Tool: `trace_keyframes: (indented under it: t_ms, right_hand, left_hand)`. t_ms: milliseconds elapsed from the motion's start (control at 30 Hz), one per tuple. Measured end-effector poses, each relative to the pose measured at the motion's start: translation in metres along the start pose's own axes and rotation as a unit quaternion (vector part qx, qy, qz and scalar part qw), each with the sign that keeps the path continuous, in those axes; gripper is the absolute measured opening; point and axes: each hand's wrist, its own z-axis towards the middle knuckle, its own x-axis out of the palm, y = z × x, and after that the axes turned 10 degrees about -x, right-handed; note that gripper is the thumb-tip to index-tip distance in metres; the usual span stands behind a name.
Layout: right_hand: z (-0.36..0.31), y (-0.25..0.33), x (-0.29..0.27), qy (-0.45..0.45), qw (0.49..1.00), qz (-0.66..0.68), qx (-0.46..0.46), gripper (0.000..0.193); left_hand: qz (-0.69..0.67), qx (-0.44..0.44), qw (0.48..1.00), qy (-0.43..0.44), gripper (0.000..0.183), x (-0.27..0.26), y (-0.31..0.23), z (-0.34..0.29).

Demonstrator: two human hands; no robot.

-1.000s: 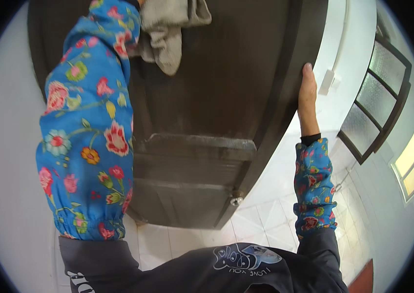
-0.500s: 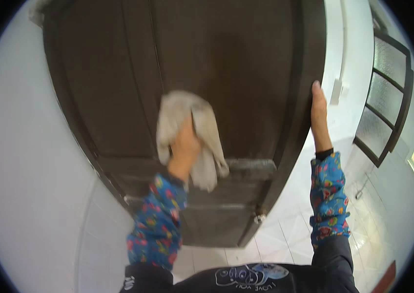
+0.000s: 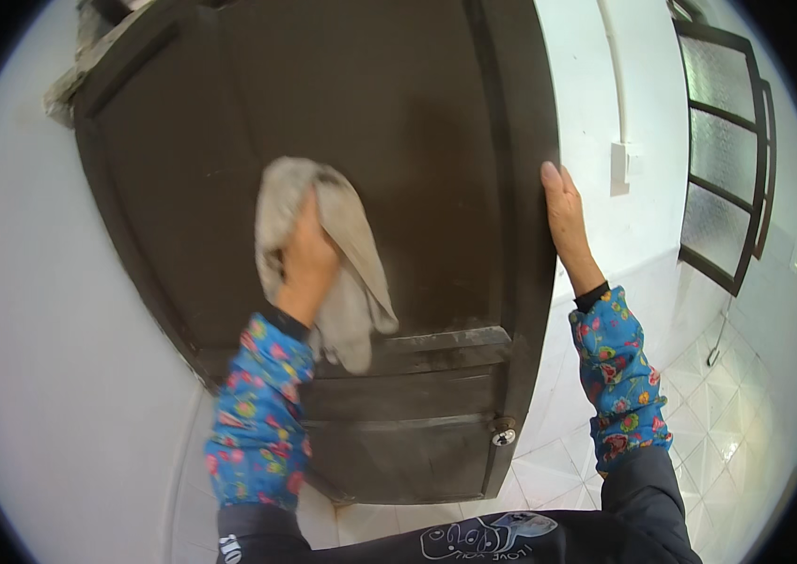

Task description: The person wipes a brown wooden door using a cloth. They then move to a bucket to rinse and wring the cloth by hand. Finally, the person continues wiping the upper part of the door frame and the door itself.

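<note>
A dark brown panelled door [image 3: 398, 235] stands in front of me, with a round metal knob [image 3: 504, 436] low on its right side. My left hand [image 3: 309, 258] is closed on a beige cloth [image 3: 356, 235], pressed against the door's upper panel; the cloth's lower part hangs loose below the wrist. On the door's right edge rests my right hand [image 3: 568, 221], fingertips up against the edge, some fingers hidden behind it. Both forearms wear blue floral sleeve covers.
White wall [image 3: 23, 282] runs along the left. To the right are a light switch [image 3: 626, 167] with a conduit above, and a dark-framed window [image 3: 723, 155] of textured glass standing out from the wall. Pale tiles [image 3: 549, 470] cover the floor.
The view has shifted, so the door edge and both hands sit further left in the picture. My left hand still holds the cloth on the panel; my right hand stays at the edge.
</note>
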Motion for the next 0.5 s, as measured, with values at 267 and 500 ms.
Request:
trace_keyframes:
  t_ms: [267, 500]
  right_hand:
    - [-0.002, 0.003, -0.007, 0.005, 0.998, -0.044, 0.041, 0.063]
    - [-0.007, 0.015, -0.013, 0.001, 0.997, -0.068, 0.039, 0.060]
  left_hand:
    - [0.182, 0.195, 0.951, -0.160, 0.037, -0.070, -0.022, 0.266]
    - [0.305, 0.274, 0.873, -0.266, 0.033, -0.040, -0.026, 0.312]
